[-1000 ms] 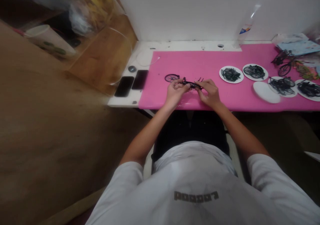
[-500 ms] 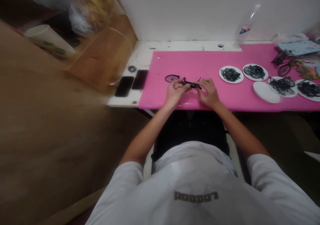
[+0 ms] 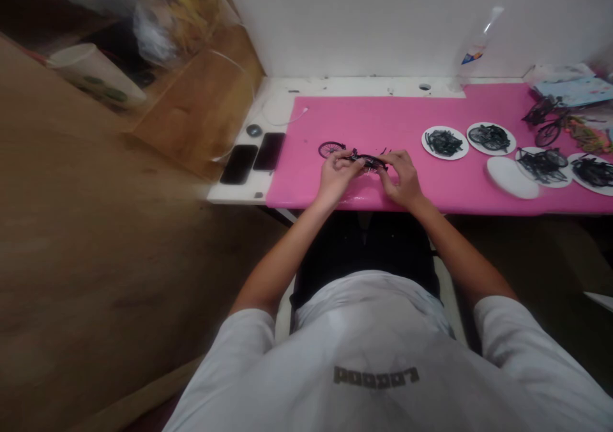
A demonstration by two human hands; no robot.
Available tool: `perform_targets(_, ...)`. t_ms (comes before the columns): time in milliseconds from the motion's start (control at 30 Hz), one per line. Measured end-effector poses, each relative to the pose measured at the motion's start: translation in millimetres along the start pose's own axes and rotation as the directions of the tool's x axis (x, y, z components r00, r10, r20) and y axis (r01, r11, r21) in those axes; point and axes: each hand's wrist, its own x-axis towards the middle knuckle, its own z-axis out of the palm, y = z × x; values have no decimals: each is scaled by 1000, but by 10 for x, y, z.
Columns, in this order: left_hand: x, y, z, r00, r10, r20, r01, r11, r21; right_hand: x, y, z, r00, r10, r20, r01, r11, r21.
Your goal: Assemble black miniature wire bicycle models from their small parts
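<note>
Just above the front part of the pink mat [image 3: 368, 122], both my hands hold a small black model bicycle [image 3: 371, 162]. One spoked wheel [image 3: 331, 149] sticks out to the left, beyond my fingers. My left hand [image 3: 336, 175] is closed, thumb and fingers pinching the model near its middle. At the other end, my right hand [image 3: 402, 177] grips it between thumb and fingertips. Thin black pieces show behind the right fingers; whether they are joined to the model I cannot tell. Fingers hide much of the frame.
To the right are white plates of black parts, including one plate [image 3: 444, 156] and a wheel plate [image 3: 491, 152], and a white oval lid or plate [image 3: 512, 179]. Another model bicycle [image 3: 548, 130] stands beyond. Two phones [image 3: 238, 165] lie left; a clear bottle [image 3: 472, 58] stands behind.
The model has turned slightly between my fingers, so the held part shows a rounder, more wheel-like outline. Both hands keep their grip in nearly the same place. The view shifts very slightly.
</note>
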Motion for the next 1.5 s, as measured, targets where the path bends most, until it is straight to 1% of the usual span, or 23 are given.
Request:
perform_targets(167, 3, -3, 1, 1000, 17, 12, -18, 998, 61, -14, 12, 1, 1000, 22, 18, -22, 1000, -7)
perform_targets(300, -4, -6, 9, 997, 66, 26, -68, 993, 98, -13, 2, 0, 999, 10, 34, -9, 1000, -27)
perform_targets(400, -19, -6, 14, 994, 105, 41, -109, 989, 104, -11, -10, -4, 999, -8, 31, 10, 999, -49)
perform_targets(500, -38, -1, 22, 992, 112, 50, -117, 986, 115, -10, -16, -7, 999, -28, 35, 30, 997, -71)
perform_targets(667, -63, 8, 46, 987, 144, 69, -153, 978, 143, -18, -4, -13, 999, 9, 30, -6, 997, -80)
perform_targets(800, -74, 6, 56, 981, 177, 77, -186, 974, 132, -22, 8, -26, 1000, -14, 28, 17, 996, -89)
perform_targets(933, -42, -55, 27, 967, 234, 99, -245, 963, 114, -19, 20, -32, 999, -37, 27, 39, 992, -117)
perform_targets(1067, 39, -173, -36, 944, 290, 160, -304, 950, 76, -31, 43, -21, 999, -40, 24, 43, 987, -153)
perform_targets(1200, 81, -232, -80, 941, 287, 179, -304, 950, 75, -60, 79, 2, 998, -55, 2, 54, 977, -208)
perform_targets(1367, 60, -201, -83, 946, 264, 190, -285, 954, 91, -91, 122, 19, 996, -85, -24, 74, 954, -292)
perform_targets(1500, 47, -175, -73, 945, 260, 198, -280, 957, 80, -104, 141, 30, 993, -115, -35, 98, 945, -312)
